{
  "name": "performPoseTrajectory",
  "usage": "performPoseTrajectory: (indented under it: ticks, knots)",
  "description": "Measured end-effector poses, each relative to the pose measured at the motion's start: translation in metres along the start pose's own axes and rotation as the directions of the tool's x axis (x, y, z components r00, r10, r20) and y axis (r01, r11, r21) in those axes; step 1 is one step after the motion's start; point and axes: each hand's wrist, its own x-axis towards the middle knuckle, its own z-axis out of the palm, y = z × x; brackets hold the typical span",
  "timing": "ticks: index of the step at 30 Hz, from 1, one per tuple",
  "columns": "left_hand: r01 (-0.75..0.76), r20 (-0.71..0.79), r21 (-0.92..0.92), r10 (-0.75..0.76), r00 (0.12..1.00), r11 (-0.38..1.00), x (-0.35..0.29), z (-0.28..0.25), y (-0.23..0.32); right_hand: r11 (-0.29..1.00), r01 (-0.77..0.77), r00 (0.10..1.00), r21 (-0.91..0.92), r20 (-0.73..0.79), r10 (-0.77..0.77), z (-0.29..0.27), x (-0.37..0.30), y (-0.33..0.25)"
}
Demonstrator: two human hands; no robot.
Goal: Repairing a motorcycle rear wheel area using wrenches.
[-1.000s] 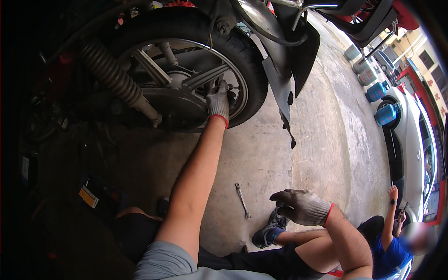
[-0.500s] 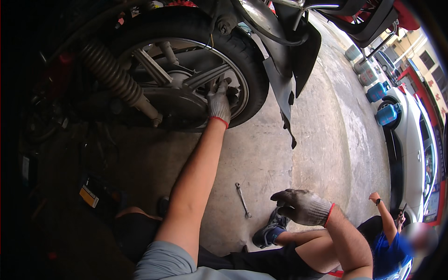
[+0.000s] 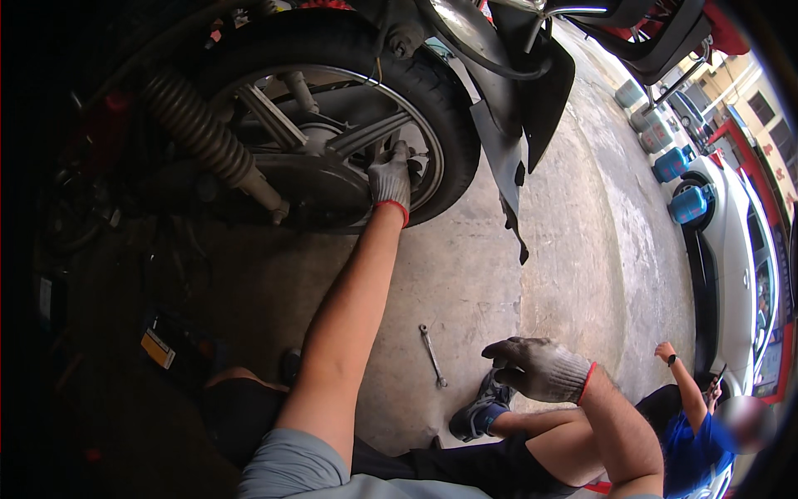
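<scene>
Our gloved left hand (image 3: 389,181) reaches among the spokes (image 3: 370,135) of a motorcycle wheel (image 3: 316,140), just inside the rim at the edge toward the mudguard (image 3: 544,91), beyond the near stretch of concrete floor (image 3: 465,283). Its fingertips are partly hidden, and we cannot tell whether they close on anything. Our gloved right hand (image 3: 544,370) hangs above the floor near our shoe (image 3: 480,409), its fingers bent with a narrow gap to the thumb; whether something sits there, we cannot tell. A spanner (image 3: 433,358) lies on the floor between the wheel's lower edge and that shoe. Should the wheel turn, we judge, a spoke could trap our left fingers against the parts behind it, and the loose knit of the glove could snag. A careless step could send the spanner skidding. Along the floor's right-hand edge stand blue gas cylinders (image 3: 688,205) and a white car (image 3: 736,249).
</scene>
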Motion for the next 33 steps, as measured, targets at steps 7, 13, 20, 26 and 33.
performPoseTrajectory:
  ticks: [7, 13, 20, 26, 33]
  knots:
    - [-0.007, -0.032, 0.071, 0.009, 0.999, 0.997, 0.007, -0.002, -0.004, 1.000, 0.004, 1.000, -0.012, 0.000, -0.004, -0.002, -0.001, -0.002]
    - [0.003, 0.085, -0.183, 0.013, 0.996, 0.983, -0.002, -0.001, -0.003, 0.999, -0.033, 0.999, -0.012, 0.024, 0.033, -0.002, 0.000, -0.002]
    - [0.025, 0.041, -0.027, -0.024, 0.999, 0.999, -0.002, -0.001, 0.002, 1.000, -0.020, 1.000, 0.017, 0.022, 0.020, -0.001, 0.001, -0.001]
    - [-0.035, 0.016, -0.071, 0.036, 0.999, 0.997, 0.004, -0.002, -0.006, 1.000, -0.022, 0.999, 0.005, 0.031, 0.022, -0.003, 0.000, -0.002]
    - [-0.029, 0.041, -0.156, 0.036, 0.999, 0.987, 0.003, -0.002, -0.008, 1.000, -0.024, 0.999, 0.001, 0.031, 0.024, -0.004, 0.001, -0.004]
